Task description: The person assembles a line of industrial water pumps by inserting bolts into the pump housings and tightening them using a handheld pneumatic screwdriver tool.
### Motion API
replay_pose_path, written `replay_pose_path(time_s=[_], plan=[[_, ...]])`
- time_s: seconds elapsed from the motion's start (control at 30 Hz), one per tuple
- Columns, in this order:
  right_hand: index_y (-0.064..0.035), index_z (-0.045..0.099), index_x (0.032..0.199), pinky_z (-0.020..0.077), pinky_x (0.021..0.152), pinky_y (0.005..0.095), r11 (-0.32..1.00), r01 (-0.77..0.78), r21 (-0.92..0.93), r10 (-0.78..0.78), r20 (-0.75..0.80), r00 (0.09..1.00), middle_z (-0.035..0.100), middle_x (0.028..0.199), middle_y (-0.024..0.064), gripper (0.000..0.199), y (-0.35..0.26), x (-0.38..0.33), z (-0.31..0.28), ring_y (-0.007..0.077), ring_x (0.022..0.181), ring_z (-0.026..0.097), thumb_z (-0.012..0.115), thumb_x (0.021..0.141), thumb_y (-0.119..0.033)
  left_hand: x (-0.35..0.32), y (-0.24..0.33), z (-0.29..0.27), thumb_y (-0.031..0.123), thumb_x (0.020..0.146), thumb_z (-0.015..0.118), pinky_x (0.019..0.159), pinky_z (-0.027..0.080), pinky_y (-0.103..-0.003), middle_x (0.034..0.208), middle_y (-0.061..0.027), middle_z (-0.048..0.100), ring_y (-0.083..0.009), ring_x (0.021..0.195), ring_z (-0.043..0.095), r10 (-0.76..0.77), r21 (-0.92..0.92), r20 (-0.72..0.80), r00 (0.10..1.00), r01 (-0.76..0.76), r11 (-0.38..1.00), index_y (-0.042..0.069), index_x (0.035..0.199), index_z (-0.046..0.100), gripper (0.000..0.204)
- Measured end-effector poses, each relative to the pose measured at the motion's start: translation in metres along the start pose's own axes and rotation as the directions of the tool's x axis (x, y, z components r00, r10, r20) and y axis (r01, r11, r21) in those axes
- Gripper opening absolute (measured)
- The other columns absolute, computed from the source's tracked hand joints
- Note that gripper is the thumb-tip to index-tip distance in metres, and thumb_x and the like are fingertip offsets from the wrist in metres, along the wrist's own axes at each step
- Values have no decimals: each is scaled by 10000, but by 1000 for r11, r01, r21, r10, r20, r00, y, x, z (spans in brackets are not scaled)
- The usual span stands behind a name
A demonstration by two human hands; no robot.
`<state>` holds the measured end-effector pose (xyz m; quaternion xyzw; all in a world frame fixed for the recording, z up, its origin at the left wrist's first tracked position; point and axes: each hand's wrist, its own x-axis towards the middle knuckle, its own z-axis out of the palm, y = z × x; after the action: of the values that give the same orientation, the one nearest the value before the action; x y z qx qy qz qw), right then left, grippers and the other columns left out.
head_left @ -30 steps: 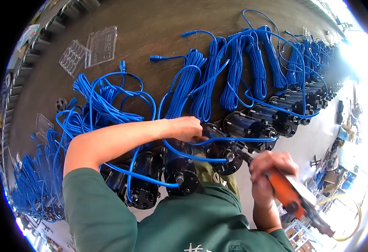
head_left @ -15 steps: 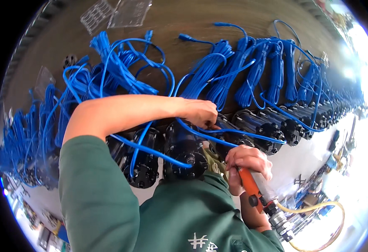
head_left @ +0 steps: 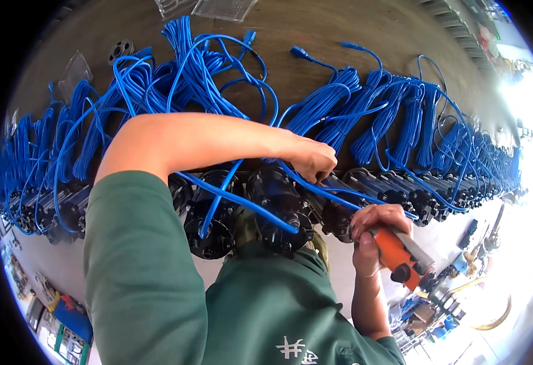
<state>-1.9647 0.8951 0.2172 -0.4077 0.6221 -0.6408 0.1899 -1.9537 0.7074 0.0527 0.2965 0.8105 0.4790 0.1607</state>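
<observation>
My left hand [head_left: 314, 162] is closed with the fingertips pointing down beside a black cylinder [head_left: 338, 214] in the row. What those fingers pinch, if anything, is hidden. A blue cable [head_left: 251, 205] runs under my left forearm to the end cap of a nearer black cylinder [head_left: 278, 204]. Wrapped round an orange and grey air tool [head_left: 394, 252], my right hand [head_left: 381, 230] sits at the near side of the row. The tool's front end is hidden by my hand and the cylinders. Its metal hose coupling [head_left: 448, 302] points to the lower right.
Black cylinders line the near edge of the brown table [head_left: 315, 24], with bundled blue cables [head_left: 333, 100] lying behind them. Clear plastic pieces [head_left: 225, 8] and a small round part [head_left: 120, 52] lie farther back. A yellowish hose [head_left: 494, 316] trails at the lower right.
The view has shifted, so the row and both hands appear farther right. The air tool has turned, its rear end swinging to the right. My left hand keeps its closed shape.
</observation>
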Motion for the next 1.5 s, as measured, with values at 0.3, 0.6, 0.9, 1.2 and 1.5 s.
replay_pose_path(time_s=[0.3,0.6,0.9,1.2,1.5], plan=[[40,555,1010,547,595,310,999,-21,30,20,31,999,577,860,150,245,6,8,3,168,615,590,654,797,-30,-1,1,1,190,830,713,592,483,-441,669,-212,649,-367,671,652,103,100,38,994,-107,989,-42,730,722,253],[52,575,1040,539,596,291,994,-68,88,68,1,998,614,862,140,257,11,4,4,151,612,612,637,813,-52,0,10,-7,111,772,716,606,496,-448,715,-245,656,-379,707,663,66,167,75,995,-78,983,-32,749,727,145],[-1,544,1101,531,617,300,998,59,23,-62,201,978,602,899,138,321,-23,10,-19,168,622,593,683,826,-88,-33,84,-85,141,784,701,679,570,-463,808,-198,707,-352,796,706,-277,500,-347,896,426,754,19,832,723,133],[0,441,1314,486,648,335,794,608,6,-606,102,789,490,979,94,449,-154,17,-129,131,679,533,461,871,-69,3,272,53,-68,798,699,478,409,-241,688,-45,579,-130,553,540,231,182,-958,-170,263,948,7,810,651,91],[-5,492,1119,505,567,317,891,364,271,-387,37,921,535,911,140,349,-77,-34,-140,150,578,523,637,806,-58,179,122,229,194,1051,464,671,480,-344,893,-92,633,-221,751,591,-906,-34,-400,136,-990,-134,23,1087,597,219]])
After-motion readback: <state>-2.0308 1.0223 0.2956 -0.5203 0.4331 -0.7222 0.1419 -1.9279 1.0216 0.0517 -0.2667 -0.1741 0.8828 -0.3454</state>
